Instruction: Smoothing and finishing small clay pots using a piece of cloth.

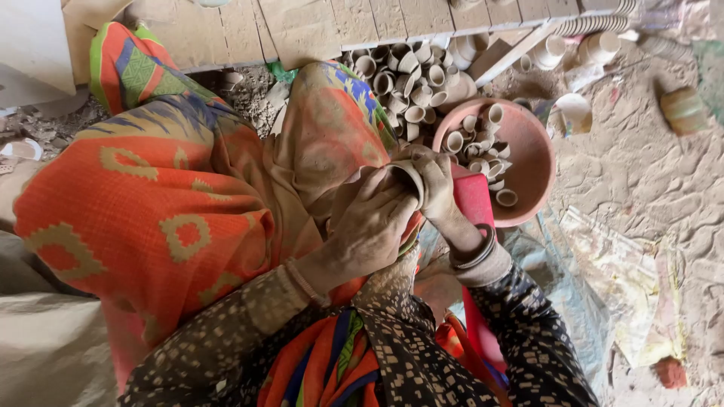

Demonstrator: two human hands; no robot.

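From the head camera I see my left hand (369, 226) and right hand (437, 185) together over my lap, each grip closed around one small clay cup (407, 177) held just beside the terracotta bowl (532, 162) of finished cups (483, 143) on the earthen floor (641, 173)

The floor is dry, cracked, pale brown earth (648, 181), lit evenly by soft daylight and dusted all over with grey clay powder. Across the top runs a low platform of worn, dusty wooden planks (317, 26), with small rubble and loose dirt (249, 98) gathered along its lower edge. A crumpled, stained sheet of yellowish plastic (626, 294) lies flat on the ground at the right, and a small reddish brick fragment (670, 372) sits near its lower corner.
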